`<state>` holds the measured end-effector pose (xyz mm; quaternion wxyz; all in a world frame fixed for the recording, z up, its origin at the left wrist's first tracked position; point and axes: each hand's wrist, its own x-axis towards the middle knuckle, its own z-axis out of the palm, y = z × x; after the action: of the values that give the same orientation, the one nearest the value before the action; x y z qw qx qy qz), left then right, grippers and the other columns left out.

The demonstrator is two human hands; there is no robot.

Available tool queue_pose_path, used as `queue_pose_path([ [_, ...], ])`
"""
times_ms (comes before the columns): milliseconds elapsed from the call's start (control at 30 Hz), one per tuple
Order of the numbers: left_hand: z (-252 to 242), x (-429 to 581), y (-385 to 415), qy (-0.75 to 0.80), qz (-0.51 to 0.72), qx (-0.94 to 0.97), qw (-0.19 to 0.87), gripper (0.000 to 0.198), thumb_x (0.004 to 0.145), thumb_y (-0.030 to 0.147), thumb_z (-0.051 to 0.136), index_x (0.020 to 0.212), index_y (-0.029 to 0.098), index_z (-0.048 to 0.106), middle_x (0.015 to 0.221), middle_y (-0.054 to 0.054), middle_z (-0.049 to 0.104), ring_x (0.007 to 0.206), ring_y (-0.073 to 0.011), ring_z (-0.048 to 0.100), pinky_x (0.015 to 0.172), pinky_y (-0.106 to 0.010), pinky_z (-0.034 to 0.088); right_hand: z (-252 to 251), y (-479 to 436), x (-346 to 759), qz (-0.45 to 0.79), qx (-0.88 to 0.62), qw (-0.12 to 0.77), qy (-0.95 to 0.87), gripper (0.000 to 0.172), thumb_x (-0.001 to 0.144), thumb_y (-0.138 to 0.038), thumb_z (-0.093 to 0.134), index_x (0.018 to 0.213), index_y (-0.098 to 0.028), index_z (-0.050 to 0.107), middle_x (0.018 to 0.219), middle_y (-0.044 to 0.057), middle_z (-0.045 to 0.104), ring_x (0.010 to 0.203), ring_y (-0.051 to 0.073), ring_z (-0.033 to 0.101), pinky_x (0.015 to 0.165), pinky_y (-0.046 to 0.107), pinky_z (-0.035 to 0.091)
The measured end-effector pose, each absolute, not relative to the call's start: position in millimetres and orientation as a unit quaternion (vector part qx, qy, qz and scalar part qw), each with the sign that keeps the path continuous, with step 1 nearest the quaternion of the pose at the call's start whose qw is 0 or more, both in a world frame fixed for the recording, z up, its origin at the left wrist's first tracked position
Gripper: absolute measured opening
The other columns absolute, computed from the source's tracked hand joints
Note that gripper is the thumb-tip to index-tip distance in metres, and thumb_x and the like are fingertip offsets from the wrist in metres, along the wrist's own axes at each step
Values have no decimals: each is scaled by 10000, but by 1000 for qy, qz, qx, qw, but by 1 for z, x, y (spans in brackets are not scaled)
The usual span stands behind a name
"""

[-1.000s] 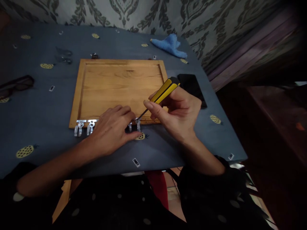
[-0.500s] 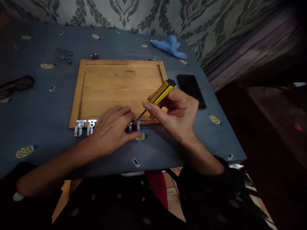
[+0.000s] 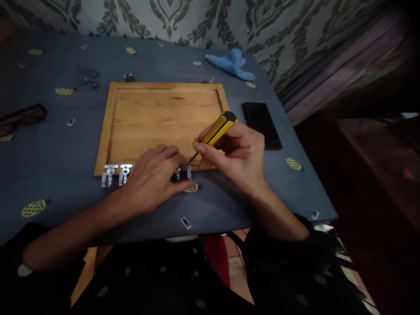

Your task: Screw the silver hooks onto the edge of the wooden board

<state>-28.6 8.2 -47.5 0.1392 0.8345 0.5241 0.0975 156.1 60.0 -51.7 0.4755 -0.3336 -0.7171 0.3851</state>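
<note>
A wooden board (image 3: 164,118) with a raised frame lies on the blue table. Silver metal hooks (image 3: 113,173) line its near edge. My right hand (image 3: 234,155) is closed round a yellow and black screwdriver (image 3: 217,129). Its tip rests on the hook (image 3: 189,170) at the right end of the row. My left hand (image 3: 152,177) lies over the board's near edge beside that hook, fingers curled down and pressing on it. The hooks under my left hand are hidden.
A black phone (image 3: 261,123) lies right of the board. A blue cloth (image 3: 231,62) sits at the far right corner. Dark glasses (image 3: 22,116) rest at the left. The table edge (image 3: 229,225) runs close to my body. Patterned wall behind.
The screwdriver handle has swung a little to the left and down as my right hand shifted. My left hand has stayed in place.
</note>
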Motion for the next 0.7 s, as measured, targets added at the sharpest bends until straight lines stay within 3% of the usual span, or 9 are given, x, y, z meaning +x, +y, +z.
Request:
queue_pose_path([
  [233,-46,-28,9,526,96,834,139,306,895,442,748,1025,169,703,1106,-98,713,1052,-307,656,908,-446,520,-39,63,163,518,-275,407,-700,333,874,-495,786,1057,-221,737,911,-4,730,636,101,688,599,235,612],
  [500,-47,-29,8,521,101,837,135,312,903,442,736,1028,157,706,1078,-97,710,1041,-319,660,912,-476,528,-43,64,162,486,-295,432,-700,273,836,-465,826,925,-213,770,780,-24,725,585,103,678,548,218,574],
  [700,-47,-29,8,524,95,834,145,321,913,441,728,1069,161,702,1166,-108,709,1092,-318,650,957,-482,519,-47,61,159,433,-326,461,-702,332,784,-492,865,750,-217,683,721,-34,679,525,91,617,478,217,515],
])
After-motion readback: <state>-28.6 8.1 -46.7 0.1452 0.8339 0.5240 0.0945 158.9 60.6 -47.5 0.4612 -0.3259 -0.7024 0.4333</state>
